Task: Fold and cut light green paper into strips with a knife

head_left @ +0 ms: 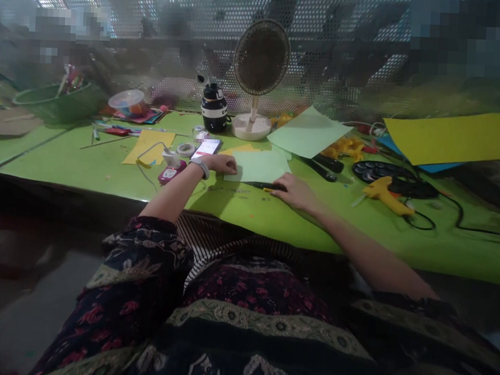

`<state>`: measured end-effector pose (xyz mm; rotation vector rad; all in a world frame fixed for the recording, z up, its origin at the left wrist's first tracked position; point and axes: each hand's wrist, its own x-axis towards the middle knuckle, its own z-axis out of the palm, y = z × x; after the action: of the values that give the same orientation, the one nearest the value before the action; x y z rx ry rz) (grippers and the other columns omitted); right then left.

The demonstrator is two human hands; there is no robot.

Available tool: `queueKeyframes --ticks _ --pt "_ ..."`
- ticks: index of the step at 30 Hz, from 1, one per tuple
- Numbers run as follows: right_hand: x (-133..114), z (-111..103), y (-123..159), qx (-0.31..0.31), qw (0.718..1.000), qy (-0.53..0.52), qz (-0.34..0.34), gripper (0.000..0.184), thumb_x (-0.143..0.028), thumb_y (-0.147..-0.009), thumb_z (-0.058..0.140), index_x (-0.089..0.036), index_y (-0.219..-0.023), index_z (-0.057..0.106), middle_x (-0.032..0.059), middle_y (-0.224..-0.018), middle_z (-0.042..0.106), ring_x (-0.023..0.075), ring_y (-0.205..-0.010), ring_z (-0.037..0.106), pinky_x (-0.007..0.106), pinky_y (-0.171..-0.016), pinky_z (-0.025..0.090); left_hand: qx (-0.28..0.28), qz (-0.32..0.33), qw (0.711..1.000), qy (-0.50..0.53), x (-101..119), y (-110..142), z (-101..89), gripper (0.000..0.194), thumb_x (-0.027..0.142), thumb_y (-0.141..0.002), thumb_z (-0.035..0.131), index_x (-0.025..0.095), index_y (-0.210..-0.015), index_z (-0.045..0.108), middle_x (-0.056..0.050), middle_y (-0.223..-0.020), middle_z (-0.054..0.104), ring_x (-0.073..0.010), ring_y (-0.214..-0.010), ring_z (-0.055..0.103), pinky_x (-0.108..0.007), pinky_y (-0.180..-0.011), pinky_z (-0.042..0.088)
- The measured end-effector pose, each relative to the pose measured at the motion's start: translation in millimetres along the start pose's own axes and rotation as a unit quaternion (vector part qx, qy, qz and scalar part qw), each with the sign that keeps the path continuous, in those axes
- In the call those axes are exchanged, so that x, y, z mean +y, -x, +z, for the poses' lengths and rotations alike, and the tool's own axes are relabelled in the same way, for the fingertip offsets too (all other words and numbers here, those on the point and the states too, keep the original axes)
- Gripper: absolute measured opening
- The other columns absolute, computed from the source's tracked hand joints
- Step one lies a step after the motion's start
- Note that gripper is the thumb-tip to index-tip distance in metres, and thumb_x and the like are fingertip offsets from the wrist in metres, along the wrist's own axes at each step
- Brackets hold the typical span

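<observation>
On the bench (273,221), pale-green paper (261,166) lies flat, seemingly unworked, with curled fingers of the left hand (222,163) at its edge and the right hand (296,193) over a dark tool (261,185), both grips unclear.

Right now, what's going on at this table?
A person sits at the green table. The left hand is at the left edge of a pale green sheet. The right hand is on a dark tool with some yellow, just in front of the sheet; I can't tell what it is. A yellow glue gun lies off to the right.
</observation>
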<state>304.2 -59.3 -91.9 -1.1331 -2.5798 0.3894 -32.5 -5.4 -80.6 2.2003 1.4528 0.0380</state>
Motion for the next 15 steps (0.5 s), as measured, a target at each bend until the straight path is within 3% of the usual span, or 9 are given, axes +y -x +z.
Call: queueKeyframes --ticks 8,15 --pt "-12.8 10.1 -11.0 0.007 1.000 0.012 -0.025 0.015 -0.036 -0.096 0.071 -0.024 -0.104 0.077 0.0116 -0.107 0.066 0.0297 -0.100 0.061 0.043 -0.086 0.051 -0.009 -0.005 1.000 0.015 -1.8 -2.6 -0.2 0.056 0.052 -0.079 0.065 0.018 -0.122 0.073 -0.012 -0.122 0.076 -0.0269 -0.109 0.066 -0.035 -0.093 0.050" --pt "-23.6 12.6 -16.7 0.009 1.000 0.021 -0.017 0.018 -0.037 -0.096 0.070 -0.023 -0.106 0.078 0.0121 -0.108 0.066 0.0301 -0.104 0.061 0.042 -0.085 0.051 -0.001 0.014 1.000 0.020 -8.9 -8.8 1.7 0.052 0.053 -0.077 0.066 0.019 -0.114 0.075 -0.011 -0.115 0.078 -0.0244 -0.101 0.067 -0.031 -0.087 0.050"
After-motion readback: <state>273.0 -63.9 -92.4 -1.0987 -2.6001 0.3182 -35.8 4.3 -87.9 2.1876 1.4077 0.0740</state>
